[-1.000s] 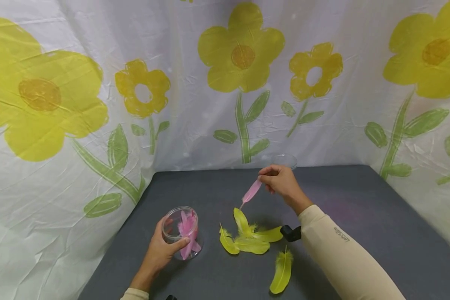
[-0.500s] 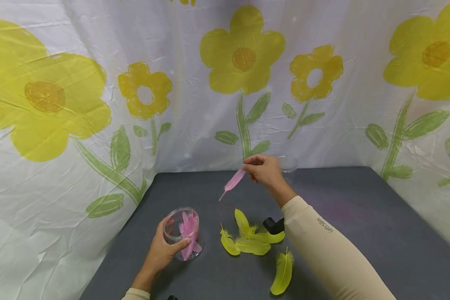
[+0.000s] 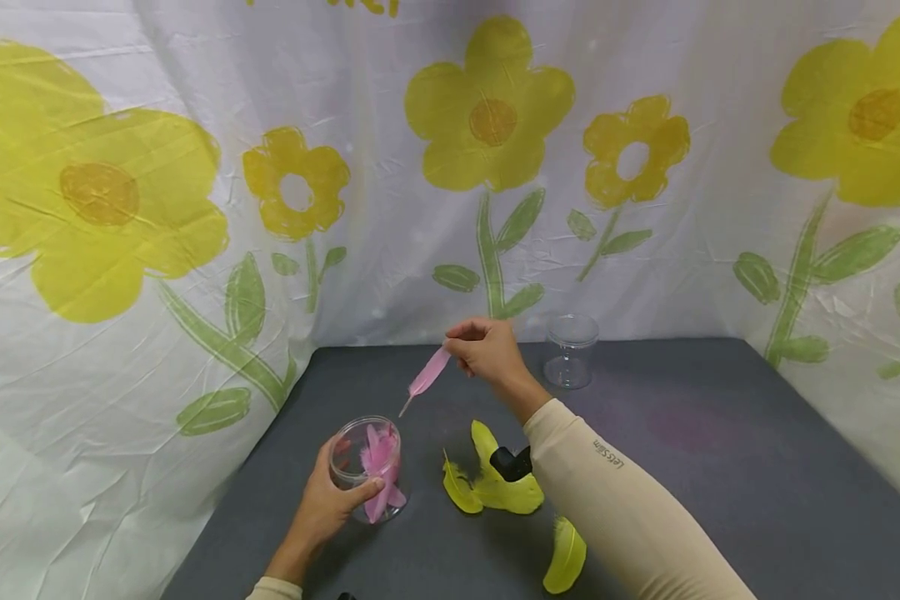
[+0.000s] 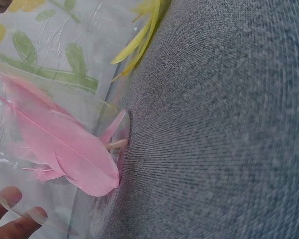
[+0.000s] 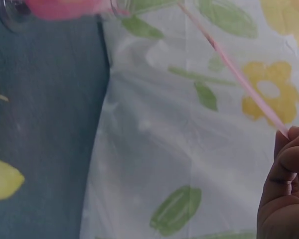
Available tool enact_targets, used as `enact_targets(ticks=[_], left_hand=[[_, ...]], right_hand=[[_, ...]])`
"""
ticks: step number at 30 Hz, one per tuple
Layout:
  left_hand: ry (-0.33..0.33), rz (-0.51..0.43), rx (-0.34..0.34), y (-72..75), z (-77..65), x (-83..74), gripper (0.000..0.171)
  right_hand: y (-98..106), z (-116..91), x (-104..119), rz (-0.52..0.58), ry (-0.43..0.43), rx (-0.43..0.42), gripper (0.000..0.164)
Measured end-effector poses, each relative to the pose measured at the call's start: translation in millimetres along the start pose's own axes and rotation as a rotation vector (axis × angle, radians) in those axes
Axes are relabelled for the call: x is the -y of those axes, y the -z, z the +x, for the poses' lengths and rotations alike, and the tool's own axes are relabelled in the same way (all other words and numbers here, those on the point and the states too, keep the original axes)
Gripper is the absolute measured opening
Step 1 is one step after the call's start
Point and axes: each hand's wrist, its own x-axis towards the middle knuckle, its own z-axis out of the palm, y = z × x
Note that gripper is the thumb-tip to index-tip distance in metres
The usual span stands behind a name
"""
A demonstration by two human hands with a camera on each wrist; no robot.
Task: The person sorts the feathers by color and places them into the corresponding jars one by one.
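My left hand (image 3: 332, 496) grips a clear plastic jar (image 3: 342, 462) from its left side, the thumb across the front. Several pink feathers (image 3: 379, 471) stand inside; in the left wrist view a broad pink feather (image 4: 65, 144) shows through the wall. Between thumb and fingertips, my right hand (image 3: 487, 350) pinches another pink feather (image 3: 429, 372) by its tip. That feather slants down to the left, its quill end above and right of the jar's rim, apart from it. Several yellow feathers (image 3: 506, 493) lie on the dark table, partly hidden by the right sleeve and its black wrist camera.
A second clear jar (image 3: 570, 354) stands at the back of the table (image 3: 667, 375). One yellow feather (image 3: 566, 557) lies apart near the front. White cloth (image 3: 390, 275) printed with yellow flowers hangs behind and along the sides.
My right hand has moved left with the pink feather, bringing it near the jar's rim. The second jar at the back has come into full view. My left hand keeps its hold.
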Motion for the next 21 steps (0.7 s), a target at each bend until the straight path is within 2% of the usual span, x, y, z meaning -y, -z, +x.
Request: enact_targets(ticks=[5, 16, 21], left_hand=[[-0.009, -0.001, 0.001, -0.2, 0.6, 1.6, 0.096], [-0.005, -0.003, 0.016, 0.7, -1.8, -1.2, 0.096], [-0.005, -0.008, 0.016, 0.3, -0.8, -0.9, 0.095]], right_hand=[[-16, -2, -5, -0.005, 0.014, 0.033, 0.008], [-58, -16, -31, -0.175, 0.020, 0.044, 0.005], [-72, -22, -45, -0.221, 0.041, 0.061, 0.005]])
